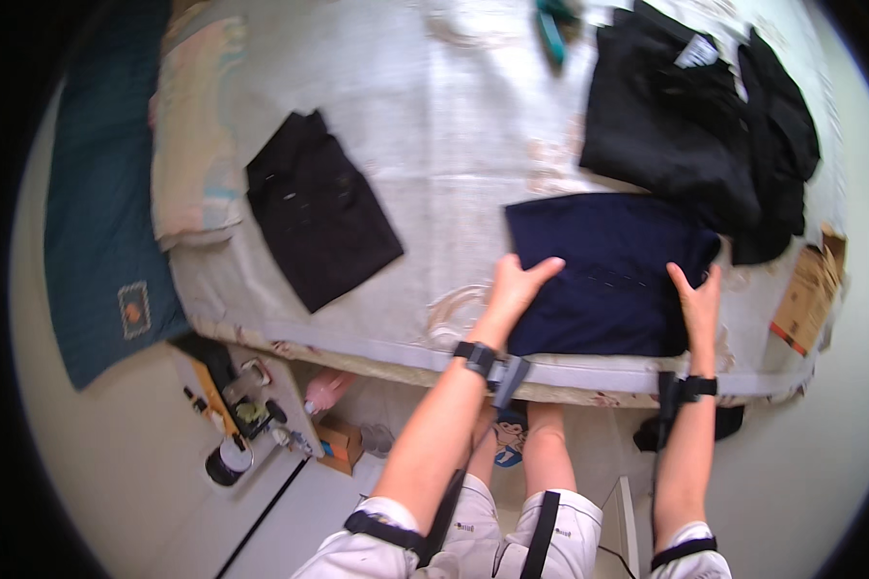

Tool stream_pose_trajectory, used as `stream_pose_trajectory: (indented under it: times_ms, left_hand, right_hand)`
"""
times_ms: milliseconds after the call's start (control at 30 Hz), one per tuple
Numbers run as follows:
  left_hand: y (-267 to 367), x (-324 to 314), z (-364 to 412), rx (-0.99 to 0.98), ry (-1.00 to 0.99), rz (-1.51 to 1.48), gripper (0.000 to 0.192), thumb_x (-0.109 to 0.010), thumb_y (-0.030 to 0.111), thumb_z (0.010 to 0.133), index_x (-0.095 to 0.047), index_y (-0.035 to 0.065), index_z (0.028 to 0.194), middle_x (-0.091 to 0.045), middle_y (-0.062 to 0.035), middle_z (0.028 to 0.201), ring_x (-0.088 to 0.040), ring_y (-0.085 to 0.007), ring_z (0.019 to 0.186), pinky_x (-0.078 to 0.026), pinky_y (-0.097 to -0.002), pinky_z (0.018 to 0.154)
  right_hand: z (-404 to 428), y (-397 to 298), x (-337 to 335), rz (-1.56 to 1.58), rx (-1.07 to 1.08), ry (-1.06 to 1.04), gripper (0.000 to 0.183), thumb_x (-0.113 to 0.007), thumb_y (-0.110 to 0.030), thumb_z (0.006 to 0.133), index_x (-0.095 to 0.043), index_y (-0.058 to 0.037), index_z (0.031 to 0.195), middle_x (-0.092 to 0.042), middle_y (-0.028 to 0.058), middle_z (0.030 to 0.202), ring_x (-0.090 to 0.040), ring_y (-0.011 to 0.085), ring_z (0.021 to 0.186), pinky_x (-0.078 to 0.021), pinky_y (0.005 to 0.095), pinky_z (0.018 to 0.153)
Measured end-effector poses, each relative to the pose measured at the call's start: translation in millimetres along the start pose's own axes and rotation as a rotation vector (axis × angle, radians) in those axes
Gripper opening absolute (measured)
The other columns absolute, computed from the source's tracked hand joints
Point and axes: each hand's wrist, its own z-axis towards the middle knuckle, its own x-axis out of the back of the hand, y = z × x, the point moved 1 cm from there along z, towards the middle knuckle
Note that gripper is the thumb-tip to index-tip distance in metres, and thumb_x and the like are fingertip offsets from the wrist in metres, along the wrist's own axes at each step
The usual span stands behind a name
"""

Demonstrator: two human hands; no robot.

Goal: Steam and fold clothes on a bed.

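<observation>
A folded navy garment [601,304] lies flat near the front edge of the bed. My left hand [519,286] is at its left side, with the thumb over the cloth and the forefinger by the side edge. At the right side is my right hand [697,293], thumb and forefinger spread in a V. Whether either hand pinches the fabric is unclear, since the other fingers are hidden. A folded black garment [322,213] rests apart to the left. Behind the navy garment, touching it, is a loose pile of black clothing [666,123] with a white tag.
A pale bedspread [405,210] covers the bed. An opened cardboard box [804,300] stands at its right edge, a teal object [552,32] at the back. Left are folded pastel bedding [197,137] and a blue cloth [105,195]. Below left is a cluttered small shelf [290,383].
</observation>
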Motion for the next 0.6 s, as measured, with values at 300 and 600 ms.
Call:
stream_pose_trajectory:
  times_ms: [300,600]
  left_hand:
    - [-14.6,44.7,-77.2,-0.347,0.136,-0.075,0.033,-0.065,0.021,0.093,-0.061,-0.0055,0.113,-0.071,-0.0126,0.105,-0.064,-0.0169,0.094,-0.05,-0.0318,0.084]
    - [7.0,118.4,-177.5,-0.452,0.632,-0.245,0.024,-0.065,0.019,0.094,-0.065,-0.0051,0.093,-0.067,-0.0151,0.074,-0.064,-0.0221,0.064,-0.048,-0.0322,0.059]
  right_hand:
    - [-50.1,-144.3,8.7,0.642,-0.245,-0.569,0.042,-0.068,-0.01,0.08,-0.059,0.0042,0.118,-0.066,0.0062,0.109,-0.063,0.0173,0.098,-0.0476,0.029,0.089]
    - [-71.7,-404.7,-75.5,-0.056,0.497,-1.06,0.036,-0.071,-0.009,0.078,-0.06,0.0015,0.111,-0.065,0.0046,0.087,-0.058,0.0116,0.074,-0.0488,0.0302,0.069]
